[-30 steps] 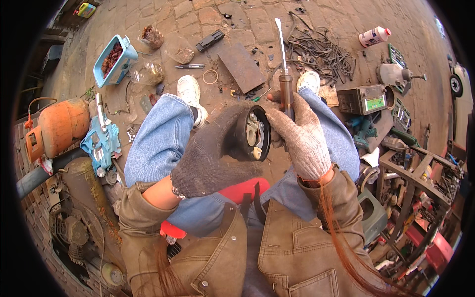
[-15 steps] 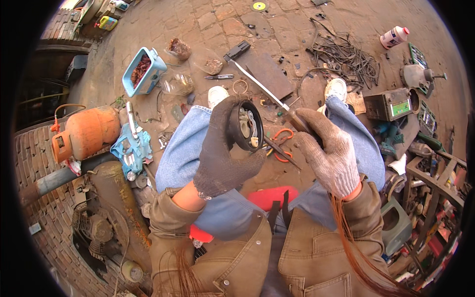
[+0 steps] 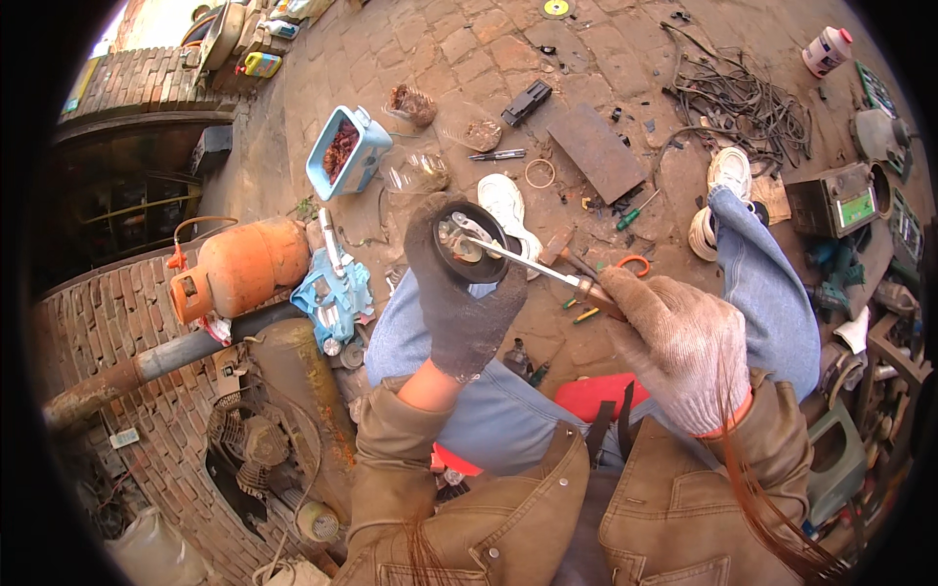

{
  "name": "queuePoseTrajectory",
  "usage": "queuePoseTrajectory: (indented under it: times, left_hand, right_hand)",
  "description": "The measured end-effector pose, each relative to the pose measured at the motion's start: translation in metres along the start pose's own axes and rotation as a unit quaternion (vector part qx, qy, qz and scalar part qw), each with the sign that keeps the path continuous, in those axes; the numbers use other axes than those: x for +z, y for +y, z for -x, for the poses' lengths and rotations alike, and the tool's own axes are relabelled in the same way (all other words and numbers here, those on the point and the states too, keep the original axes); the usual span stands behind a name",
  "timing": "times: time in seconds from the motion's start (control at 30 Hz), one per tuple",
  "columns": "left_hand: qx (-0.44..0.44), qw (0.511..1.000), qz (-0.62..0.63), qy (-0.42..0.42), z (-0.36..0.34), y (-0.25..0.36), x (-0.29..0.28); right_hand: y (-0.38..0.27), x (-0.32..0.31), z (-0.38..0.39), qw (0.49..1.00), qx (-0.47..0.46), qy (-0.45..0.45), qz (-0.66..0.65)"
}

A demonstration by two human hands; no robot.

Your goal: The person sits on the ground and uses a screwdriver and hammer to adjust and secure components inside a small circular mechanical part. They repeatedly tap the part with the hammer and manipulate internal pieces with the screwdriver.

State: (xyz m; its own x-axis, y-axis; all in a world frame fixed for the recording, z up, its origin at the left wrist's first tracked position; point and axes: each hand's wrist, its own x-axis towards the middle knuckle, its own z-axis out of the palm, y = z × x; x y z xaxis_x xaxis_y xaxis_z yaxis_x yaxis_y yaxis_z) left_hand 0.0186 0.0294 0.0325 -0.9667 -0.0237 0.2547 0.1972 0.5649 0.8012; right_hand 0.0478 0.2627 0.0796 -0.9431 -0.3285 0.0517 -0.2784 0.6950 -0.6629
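My left hand (image 3: 459,327), in a dark grey glove, grips a round black housing (image 3: 474,213) whose open face shows metal and pale parts inside. My right hand (image 3: 684,347), in a pale soiled glove, is closed on a long screwdriver (image 3: 537,267); its tip is inside the housing's opening. On the ground between my knees lie orange-handled scissors or pliers (image 3: 633,262), partly behind that screwdriver, and a small green screwdriver (image 3: 630,217). A flat rusty plate (image 3: 596,146) lies beyond them.
An orange gas cylinder (image 3: 249,264) and rusty tank (image 3: 303,381) stand left. A blue tub (image 3: 352,122), pen (image 3: 496,155) and tangled cables (image 3: 743,103) lie ahead. A battery (image 3: 826,210), bottle (image 3: 823,54) and metal clutter (image 3: 870,371) are right. A red seat (image 3: 581,391) is beneath me.
The screwdriver has swung from upright to slanting left, its tip now in the housing. The housing has tilted upward. The surroundings have shifted rightward in view as my head turned.
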Motion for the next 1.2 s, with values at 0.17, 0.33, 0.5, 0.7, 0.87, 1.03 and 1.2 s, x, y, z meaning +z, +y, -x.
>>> queuePoseTrajectory:
  times: [0.17, 0.33, 0.5, 0.7, 0.87, 1.03, 1.2]
  left_hand:
    - [0.064, 0.993, -0.097, 0.031, 0.002, 0.0, 0.001]
    - [0.066, 0.989, -0.118, 0.055, 0.002, 0.003, 0.004]
    - [0.011, 0.997, -0.073, 0.017, -0.001, 0.007, 0.002]
    - [-0.13, 0.97, 0.195, -0.058, -0.005, 0.008, 0.002]
    - [-0.147, 0.971, 0.187, -0.016, -0.006, 0.008, 0.001]
    - [-0.109, 0.97, 0.209, -0.052, -0.003, 0.006, -0.012]
    - [-0.147, 0.948, 0.248, -0.135, -0.003, 0.005, -0.017]
  right_hand:
    - [-0.013, 0.003, 0.007, 0.997, -0.026, 0.021, 0.066]
    - [-0.023, 0.015, 0.005, 0.996, -0.022, 0.051, 0.073]
    - [-0.015, 0.014, 0.002, 0.999, -0.017, 0.007, 0.03]
    - [-0.011, 0.014, 0.007, 0.996, -0.024, 0.027, 0.084]
    - [-0.012, 0.013, 0.01, 0.998, -0.032, 0.026, 0.04]
    - [0.0, -0.003, 0.008, 0.999, -0.017, -0.001, -0.047]
    - [0.015, -0.009, 0.006, 0.992, 0.009, -0.044, -0.118]
